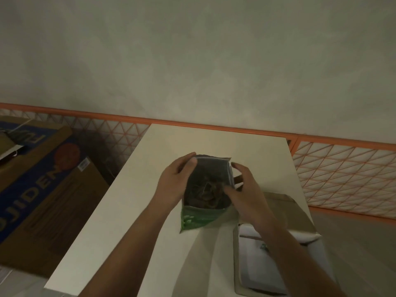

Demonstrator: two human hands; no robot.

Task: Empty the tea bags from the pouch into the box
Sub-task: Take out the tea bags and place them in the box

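A green pouch [196, 219] stands upright in the middle of the white table [132, 211], its mouth spread wide. Several brownish tea bags [205, 192] lie heaped inside it. My left hand [174, 181] grips the pouch's left edge, thumb at the rim. My right hand [246, 191] holds the right edge, with its thumb reaching into the mouth among the tea bags. An open pale box [278, 262] with a white inside sits on the table's right side, partly under my right forearm.
A large brown cardboard carton [49, 189] with a blue band stands on the floor to the left of the table. Behind the table runs a wall with an orange-lined tile strip [347, 176]. The table's far edge almost touches that wall.
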